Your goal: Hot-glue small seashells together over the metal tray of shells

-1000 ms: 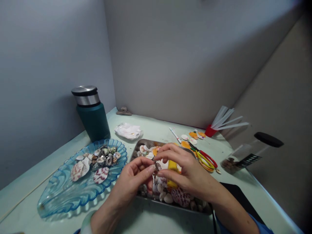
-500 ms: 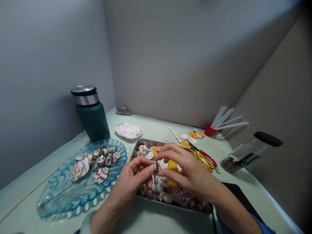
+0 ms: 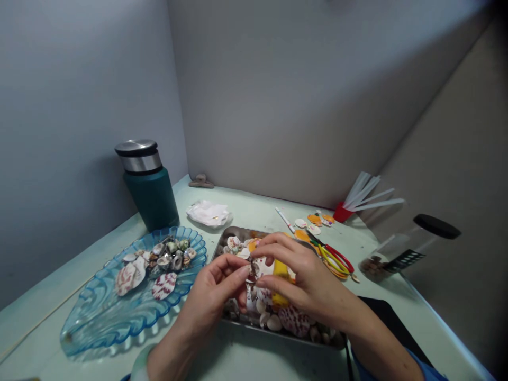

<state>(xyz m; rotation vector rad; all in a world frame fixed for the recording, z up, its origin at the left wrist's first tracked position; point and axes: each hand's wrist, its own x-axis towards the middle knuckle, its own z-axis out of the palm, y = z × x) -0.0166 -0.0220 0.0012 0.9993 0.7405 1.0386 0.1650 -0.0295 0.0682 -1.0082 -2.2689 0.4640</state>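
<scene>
Over the metal tray, my left hand (image 3: 220, 283) pinches a small brown-and-white shell (image 3: 254, 271) between thumb and fingers. My right hand (image 3: 291, 264) meets it from the other side, its index fingertip and thumb at the same shell. Fingers hide part of this piece. Beneath both hands, the tray (image 3: 278, 332) holds several shells, among them a purple-and-white scallop shell (image 3: 293, 320) and small white ones. A yellow object (image 3: 281, 280) shows below my right hand; its kind is hidden.
To the left, a blue shell-shaped dish (image 3: 99, 317) holds shells; a teal flask (image 3: 153, 196) stands behind it. Red-and-yellow-handled pliers (image 3: 333, 256), a marker (image 3: 284, 219) and orange and white shells lie behind the tray. At right are glue sticks (image 3: 365, 190) and a jar (image 3: 391, 259).
Both hands stay over the tray. The small shell between my fingertips has shifted and turned slightly, and my right fingers have moved a little left with it.
</scene>
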